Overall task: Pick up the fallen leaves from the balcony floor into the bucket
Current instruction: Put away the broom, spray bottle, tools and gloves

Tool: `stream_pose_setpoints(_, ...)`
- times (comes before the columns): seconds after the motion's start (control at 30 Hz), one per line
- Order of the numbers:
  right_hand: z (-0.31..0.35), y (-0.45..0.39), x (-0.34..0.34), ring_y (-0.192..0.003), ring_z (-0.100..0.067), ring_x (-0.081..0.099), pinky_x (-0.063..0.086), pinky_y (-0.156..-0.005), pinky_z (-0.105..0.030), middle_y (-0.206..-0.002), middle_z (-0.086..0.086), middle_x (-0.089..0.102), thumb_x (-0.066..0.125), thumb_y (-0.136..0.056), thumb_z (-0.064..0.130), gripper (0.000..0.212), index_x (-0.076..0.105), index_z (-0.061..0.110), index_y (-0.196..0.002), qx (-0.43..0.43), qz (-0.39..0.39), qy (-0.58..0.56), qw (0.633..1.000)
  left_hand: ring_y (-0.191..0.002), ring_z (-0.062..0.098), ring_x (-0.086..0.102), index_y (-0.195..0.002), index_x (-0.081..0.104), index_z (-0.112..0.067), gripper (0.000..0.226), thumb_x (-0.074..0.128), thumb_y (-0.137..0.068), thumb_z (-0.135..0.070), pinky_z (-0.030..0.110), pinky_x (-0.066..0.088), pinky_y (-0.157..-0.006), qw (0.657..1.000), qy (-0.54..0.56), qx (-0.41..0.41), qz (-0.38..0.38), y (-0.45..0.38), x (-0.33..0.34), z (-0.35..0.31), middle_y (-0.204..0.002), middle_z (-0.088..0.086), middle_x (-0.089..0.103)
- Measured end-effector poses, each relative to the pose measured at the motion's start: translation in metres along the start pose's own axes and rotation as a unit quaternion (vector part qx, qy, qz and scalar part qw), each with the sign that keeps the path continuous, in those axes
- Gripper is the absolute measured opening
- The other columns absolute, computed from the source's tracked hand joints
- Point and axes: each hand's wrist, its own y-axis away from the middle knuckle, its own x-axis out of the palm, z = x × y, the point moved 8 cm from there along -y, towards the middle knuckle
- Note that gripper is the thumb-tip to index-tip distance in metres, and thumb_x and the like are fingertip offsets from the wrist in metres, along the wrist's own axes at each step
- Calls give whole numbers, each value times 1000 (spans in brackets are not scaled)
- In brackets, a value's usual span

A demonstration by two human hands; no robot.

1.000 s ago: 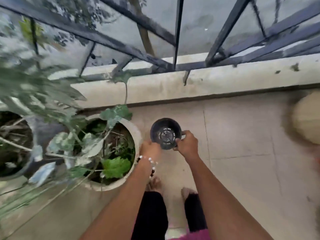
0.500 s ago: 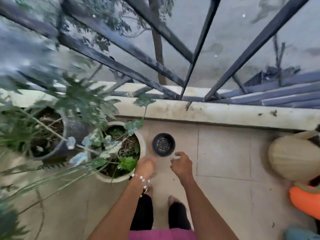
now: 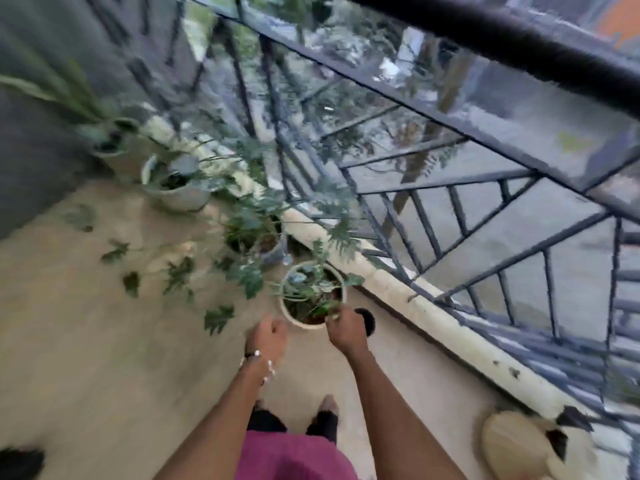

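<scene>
The small black bucket [image 3: 370, 323] stands on the balcony floor beside the kerb, half hidden behind my right hand [image 3: 346, 330]. That hand hangs above it with loosely curled fingers, and I see nothing in it. My left hand [image 3: 268, 336] hangs to the left over the floor, also loosely curled and holding nothing. Green leaves lie or hang over the floor further left: one [image 3: 218, 319] close to my left hand, another [image 3: 131, 284], and a third [image 3: 114, 252]. Motion blur hides whether they lie flat.
A white plant pot [image 3: 290, 315] stands just beyond my hands, with more pots [image 3: 180, 199] in a row along the railing [image 3: 433, 216]. A round straw-coloured object [image 3: 512, 445] lies at lower right by the kerb. A dark shape [image 3: 19, 462] sits at lower left.
Both hands have let go of the black bucket, which now stands on the floor. My view has risen and swung left along the balcony, and my hands have lifted away.
</scene>
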Motion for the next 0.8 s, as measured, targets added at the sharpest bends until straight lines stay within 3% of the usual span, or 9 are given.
stream_pose_setpoints(0.1, 64, 35, 30, -111, -36, 56, 45, -87, -37, -119, -20, 62, 50, -93, 16, 29, 58, 4, -118, -62, 40, 100, 992, -94, 38, 68, -108, 72, -16, 25, 58, -88, -16, 41, 55, -79, 997, -25, 17, -67, 44, -76, 27, -99, 22, 71)
stream_pose_setpoints(0.2, 120, 69, 87, -117, -34, 54, 42, -91, -35, -126, -18, 60, 49, -95, 21, 33, 55, 7, -124, -125, 88, 176, 973, -108, 30, 64, -122, 67, -17, 31, 51, -95, -17, 32, 50, -88, 990, -84, -2, -113, 97, -155, 56, -117, 13, 69)
stream_pose_setpoints(0.3, 180, 109, 153, -121, -32, 53, 40, -95, -33, -129, -16, 59, 50, -96, 24, 35, 53, 10, -129, -205, 127, 240, 940, -111, 29, 63, -123, 63, -22, 34, 48, -93, -22, 33, 51, -90, 985, -101, -37, -138, 127, -217, 124, -121, 9, 67)
stream_pose_setpoints(0.43, 253, 166, 254, -119, -33, 54, 41, -93, -33, -124, -15, 61, 54, -96, 25, 34, 56, 12, -127, -267, 159, 272, 911, -111, 26, 63, -128, 57, -23, 34, 50, -95, -19, 27, 45, -81, 978, -90, -99, -160, 168, -293, 233, -121, 7, 66)
stream_pose_setpoints(0.57, 298, 214, 359, -113, -32, 60, 47, -90, -33, -113, -14, 68, 60, -92, 25, 30, 60, 12, -120, -297, 203, 282, 890, -117, 30, 56, -130, 53, -24, 35, 44, -97, -18, 36, 43, -96, 960, -83, -169, -205, 209, -363, 345, -126, 10, 60)
stream_pose_setpoints(0.8, 367, 271, 494, -118, -30, 56, 47, -95, -34, -120, -9, 66, 58, -93, 25, 32, 60, 14, -123, -352, 262, 354, 826, -113, 37, 58, -128, 52, -15, 35, 46, -95, -11, 41, 49, -91, 932, -26, -265, -246, 248, -439, 478, -122, 18, 61)
